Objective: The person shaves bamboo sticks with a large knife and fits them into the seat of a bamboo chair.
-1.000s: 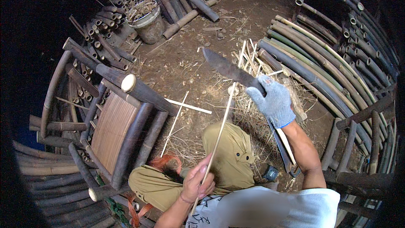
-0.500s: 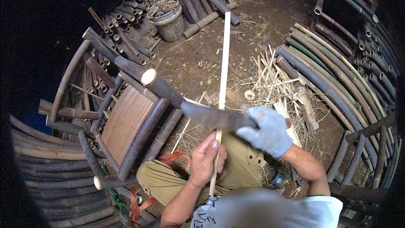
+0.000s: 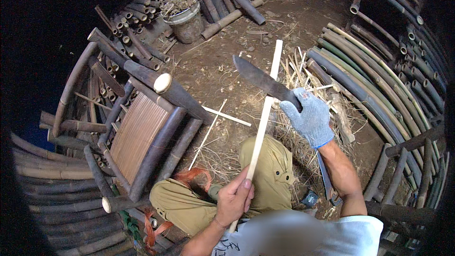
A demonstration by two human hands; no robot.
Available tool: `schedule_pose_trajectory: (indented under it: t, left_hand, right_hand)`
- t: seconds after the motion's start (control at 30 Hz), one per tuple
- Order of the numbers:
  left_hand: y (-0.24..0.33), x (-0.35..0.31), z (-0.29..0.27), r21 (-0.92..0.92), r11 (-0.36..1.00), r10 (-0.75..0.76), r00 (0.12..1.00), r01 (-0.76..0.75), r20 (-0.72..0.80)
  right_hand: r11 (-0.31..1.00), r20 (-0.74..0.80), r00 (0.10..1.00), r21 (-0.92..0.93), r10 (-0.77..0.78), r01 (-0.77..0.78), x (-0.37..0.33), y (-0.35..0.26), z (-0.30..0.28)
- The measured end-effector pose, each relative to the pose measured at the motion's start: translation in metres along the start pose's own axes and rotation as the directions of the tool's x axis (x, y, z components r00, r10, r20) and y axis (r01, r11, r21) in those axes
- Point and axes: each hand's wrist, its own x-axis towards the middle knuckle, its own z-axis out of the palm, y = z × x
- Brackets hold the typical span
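- Left hand (image 3: 235,198): bare; grip closed round the lower part of a pale split strip (image 3: 259,147), thumb laid along it.
- Strip: slanted up and rightward from the person's front, passed above the khaki trousers (image 3: 272,180), far end out over the floor (image 3: 215,80).
- Right hand (image 3: 308,118): in a grey-blue knitted glove; grip closed on the knife (image 3: 260,77), its handle mostly hidden.
- Knife: broad dark blade, tip toward upper left, crossed in front of the strip's upper part; could not tell whether the edge touched.
- Floor: pale shavings (image 3: 297,68) lay near the glove; two thin sticks (image 3: 232,117) lay crossed, left of the strip.
- Left side: dark bamboo frame with slatted panel (image 3: 137,137); bucket (image 3: 186,26) of scraps stood beyond.
- Right side: long bamboo poles (image 3: 367,78) lay side by side.
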Motion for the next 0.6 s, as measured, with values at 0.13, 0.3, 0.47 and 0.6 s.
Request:
schedule_pose_trajectory:
  t: [0.13,0.3,0.47,0.6]
  left_hand:
    - [-0.002,-0.005,-0.005,0.0,1.0,0.021,1.0,-0.021,0.007]
    - [-0.013,-0.034,-0.019,0.12,0.988,-0.109,0.992,0.101,0.065]
    - [-0.013,-0.021,-0.034,-0.018,0.999,-0.046,0.999,0.045,-0.017]
    - [0.0,0.014,-0.028,-0.115,0.99,0.078,0.997,-0.079,-0.011]
  right_hand:
    - [1.0,0.011,1.0,-0.007,-0.028,0.028,-0.001,0.002,-0.001]
    - [0.995,-0.178,0.98,0.058,0.093,-0.084,0.03,0.046,-0.002]
    - [0.575,0.275,0.818,0.6,0.505,-0.556,0.047,0.06,-0.016]
    - [0.295,0.625,0.747,0.687,0.226,-0.664,0.031,-0.028,-0.034]
